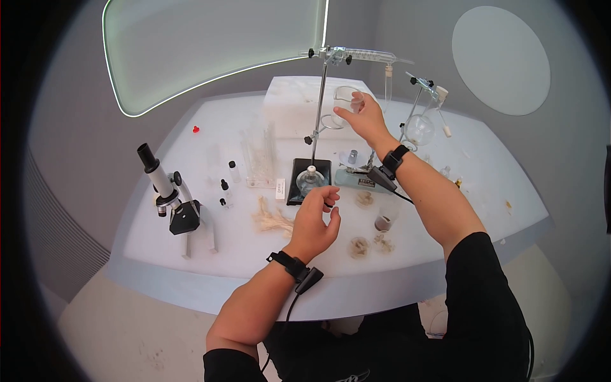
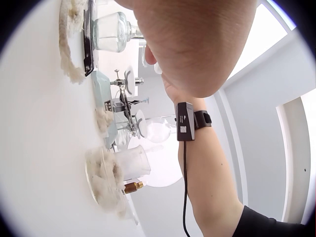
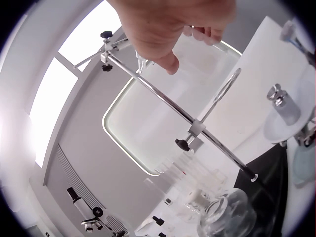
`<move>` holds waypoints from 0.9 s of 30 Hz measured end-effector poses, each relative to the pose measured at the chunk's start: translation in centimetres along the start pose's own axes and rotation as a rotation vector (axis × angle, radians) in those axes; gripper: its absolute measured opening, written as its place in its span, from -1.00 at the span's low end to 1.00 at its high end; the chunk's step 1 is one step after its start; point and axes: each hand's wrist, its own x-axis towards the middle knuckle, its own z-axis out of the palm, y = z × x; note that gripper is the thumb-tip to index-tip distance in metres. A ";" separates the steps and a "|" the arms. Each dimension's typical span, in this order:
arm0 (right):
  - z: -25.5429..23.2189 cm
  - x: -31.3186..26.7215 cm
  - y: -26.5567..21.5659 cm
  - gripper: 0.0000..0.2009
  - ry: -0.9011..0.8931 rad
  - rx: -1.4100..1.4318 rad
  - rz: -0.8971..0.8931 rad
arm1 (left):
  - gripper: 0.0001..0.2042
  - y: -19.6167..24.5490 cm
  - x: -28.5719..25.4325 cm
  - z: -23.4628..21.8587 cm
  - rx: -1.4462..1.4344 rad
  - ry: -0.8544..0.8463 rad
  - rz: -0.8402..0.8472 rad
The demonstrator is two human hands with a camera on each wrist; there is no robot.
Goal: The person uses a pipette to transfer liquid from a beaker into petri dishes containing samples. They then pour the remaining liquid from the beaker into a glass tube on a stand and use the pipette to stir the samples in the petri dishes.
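Observation:
In the head view my right hand [image 1: 366,119] grips a clear glass beaker [image 1: 344,102], thumb on the near side, beside the upright rod of the iron stand [image 1: 320,95]. The beaker overlaps the stand's support ring [image 1: 330,121]. My left hand [image 1: 315,223] hovers in front of the stand's black base [image 1: 294,191], fingers loosely bent with nothing seen between them. Just beyond its fingers sits a glass alcohol lamp [image 1: 310,183] on that base. From the right wrist, thumb and fingers of the right hand [image 3: 173,29] reach past the rod; the beaker is mostly hidden.
A balance [image 1: 363,178] stands right of the base. Nearer are a plastic cup [image 1: 386,219] and dishes of fluffy fibre [image 1: 359,247]. Left are a test tube rack [image 1: 259,159], dropper bottles [image 1: 234,172] and a microscope [image 1: 170,191]. A clamped condenser [image 1: 366,55] crosses above; a round flask [image 1: 419,130] hangs right.

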 end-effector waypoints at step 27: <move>4.5 3.5 6.4 -0.04 -0.213 0.013 0.209 | -0.51 -0.3 0.1 -0.3 -0.018 0.004 -0.012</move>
